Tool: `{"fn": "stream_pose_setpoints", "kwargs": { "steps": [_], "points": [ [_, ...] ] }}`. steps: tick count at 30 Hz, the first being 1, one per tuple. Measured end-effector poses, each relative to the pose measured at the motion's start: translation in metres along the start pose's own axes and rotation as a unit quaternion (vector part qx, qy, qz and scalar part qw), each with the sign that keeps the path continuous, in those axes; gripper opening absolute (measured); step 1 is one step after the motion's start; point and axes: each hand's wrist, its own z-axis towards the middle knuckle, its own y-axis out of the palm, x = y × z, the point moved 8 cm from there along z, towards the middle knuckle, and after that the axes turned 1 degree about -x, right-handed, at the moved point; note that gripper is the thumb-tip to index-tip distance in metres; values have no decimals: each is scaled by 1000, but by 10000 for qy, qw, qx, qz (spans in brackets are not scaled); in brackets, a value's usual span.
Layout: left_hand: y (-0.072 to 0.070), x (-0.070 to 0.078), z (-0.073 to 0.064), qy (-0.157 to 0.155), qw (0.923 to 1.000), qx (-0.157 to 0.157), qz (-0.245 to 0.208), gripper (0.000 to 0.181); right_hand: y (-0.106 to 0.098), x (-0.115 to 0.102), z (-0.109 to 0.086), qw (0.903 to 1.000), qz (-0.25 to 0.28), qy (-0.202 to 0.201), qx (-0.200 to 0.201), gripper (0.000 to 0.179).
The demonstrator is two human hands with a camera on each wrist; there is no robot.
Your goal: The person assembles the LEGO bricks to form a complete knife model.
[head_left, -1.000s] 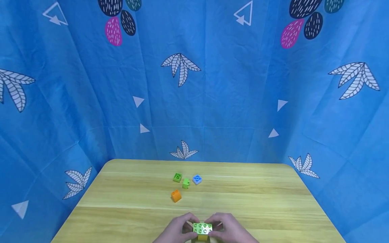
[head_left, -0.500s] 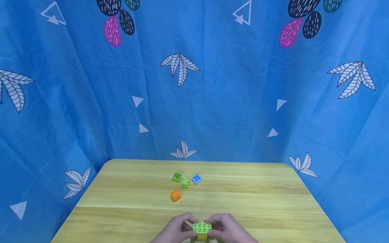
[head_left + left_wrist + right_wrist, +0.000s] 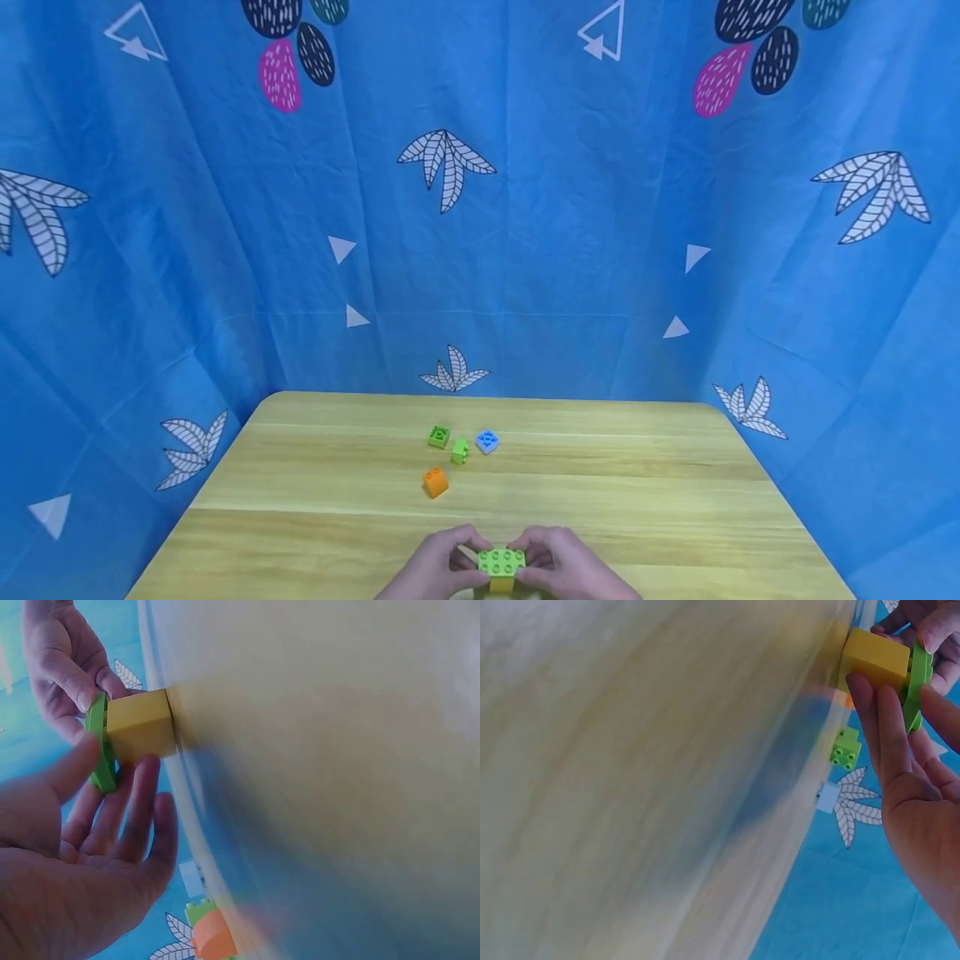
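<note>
A flat light-green toy brick (image 3: 502,562) with two rows of studs lies over a yellow block (image 3: 141,726) at the table's near edge. My left hand (image 3: 441,560) pinches the green brick's left end between thumb and fingers. At its right end, my right hand (image 3: 561,563) holds it the same way. Both wrist views show the green brick overhanging the yellow block, which sits on the tabletop. In the right wrist view, fingertips lie alongside the yellow block (image 3: 877,661). Whether the two pieces are fully pressed together, I cannot tell.
Farther back on the wooden table (image 3: 637,483) lie an orange brick (image 3: 435,482), a small light-green brick (image 3: 460,452), a darker green brick (image 3: 438,437) and a blue brick (image 3: 487,442). A blue patterned curtain (image 3: 555,250) encloses the back and sides.
Hands and bricks keep nearly the same places. The whole head view shifts slightly, and the glare on the green brick's top has faded since a second ago.
</note>
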Motion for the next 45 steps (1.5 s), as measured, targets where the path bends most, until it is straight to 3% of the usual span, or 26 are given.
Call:
{"fn": "stream_pose_setpoints", "kwargs": {
  "steps": [4,9,16,20,24,29,32,41,45],
  "points": [
    [0,3,0,-8,10000,9,33,29,0,16,5,9999,112,-13,-8,29],
    [-1,2,0,-216,9998,22,42,28,2,-3,-1,9996,-257,94,-100,30],
    [0,2,-1,-150,9999,6,-27,27,3,-25,-11,9995,51,304,18,24],
    [1,1,0,-295,9995,-29,-115,26,3,-27,-12,9990,155,401,128,22],
    [1,-1,0,-389,9991,-47,-175,26,3,-18,-8,9996,79,267,-1,24],
    [0,-1,-1,-312,9994,-43,-159,26,3,13,3,9997,1,-32,-228,30],
    [0,-1,-1,-296,9994,-52,-164,26,2,23,5,9997,146,33,-217,30],
    [0,-1,1,-353,9993,-147,16,26,5,-23,-9,9991,378,126,-169,29],
    [-6,5,2,-125,9990,-362,217,25,4,-28,-10,9996,109,0,-272,33]
  ]
}}
